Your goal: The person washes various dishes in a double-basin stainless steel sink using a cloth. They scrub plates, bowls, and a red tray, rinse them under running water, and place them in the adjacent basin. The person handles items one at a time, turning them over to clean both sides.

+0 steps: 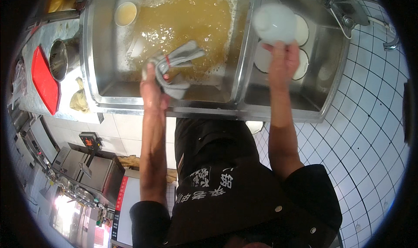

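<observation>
My left hand [152, 93] grips a grey striped cloth [178, 57] with a red band around it, above the front of the left sink basin [112, 101]. That basin holds murky yellow-brown water [186, 19] with foam at its edges. A small white bowl [126, 14] with yellowish liquid in it sits at the back left. Near the cloth, a white piece of tableware [137, 48], perhaps a spoon, lies partly in the water. In my right hand [283, 63] is a white bowl [274, 24], blurred, over the right basin [326, 97]. Beneath it are several white round dishes [302, 63], partly hidden.
A steel divider [244, 52] separates the basins. At the back right stands a metal tap fitting [347, 19]. On the left counter are a red tray [45, 81], a steel pot [59, 60] and a crumpled yellowish cloth [79, 99]. White tiled wall [365, 117] borders the right side.
</observation>
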Demonstrator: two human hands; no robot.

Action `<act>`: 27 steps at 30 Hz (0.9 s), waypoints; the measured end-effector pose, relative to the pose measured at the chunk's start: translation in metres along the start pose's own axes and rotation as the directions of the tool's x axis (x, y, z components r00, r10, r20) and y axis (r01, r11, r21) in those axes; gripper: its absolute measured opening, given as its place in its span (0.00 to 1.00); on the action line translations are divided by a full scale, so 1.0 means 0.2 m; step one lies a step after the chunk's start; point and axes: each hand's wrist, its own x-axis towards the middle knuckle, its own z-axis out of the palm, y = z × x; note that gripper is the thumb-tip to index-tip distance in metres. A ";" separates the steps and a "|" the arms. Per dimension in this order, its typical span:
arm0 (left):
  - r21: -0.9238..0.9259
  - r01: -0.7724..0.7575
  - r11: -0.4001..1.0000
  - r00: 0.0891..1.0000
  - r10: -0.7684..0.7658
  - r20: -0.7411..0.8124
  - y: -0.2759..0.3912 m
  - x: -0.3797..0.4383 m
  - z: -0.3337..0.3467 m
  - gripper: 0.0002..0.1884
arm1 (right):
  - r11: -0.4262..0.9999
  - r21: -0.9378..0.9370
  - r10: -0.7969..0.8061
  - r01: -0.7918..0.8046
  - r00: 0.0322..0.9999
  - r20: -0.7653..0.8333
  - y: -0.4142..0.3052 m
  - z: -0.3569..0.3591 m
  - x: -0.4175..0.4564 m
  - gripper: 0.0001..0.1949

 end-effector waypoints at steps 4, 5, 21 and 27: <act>0.050 -0.086 0.995 0.996 0.088 -0.028 0.06 0.03 -0.18 0.16 | 0.905 0.146 0.419 -0.399 0.893 -0.165 0.35 -0.36 0.08 0.15; 0.074 -0.110 0.991 0.993 0.113 -0.043 0.07 0.03 -0.20 0.17 | 0.849 0.197 0.523 -0.490 0.833 -0.181 0.48 -0.38 0.11 0.15; 0.791 -0.484 0.373 0.725 0.678 0.123 0.16 0.16 -0.75 0.10 | 0.876 -0.350 0.480 -0.332 0.659 0.579 0.70 0.94 -0.20 0.20; 0.801 -0.559 0.216 0.614 0.757 0.225 0.20 0.17 -0.74 0.07 | 0.650 -0.374 0.746 -0.662 0.460 0.482 0.98 1.59 -0.13 0.38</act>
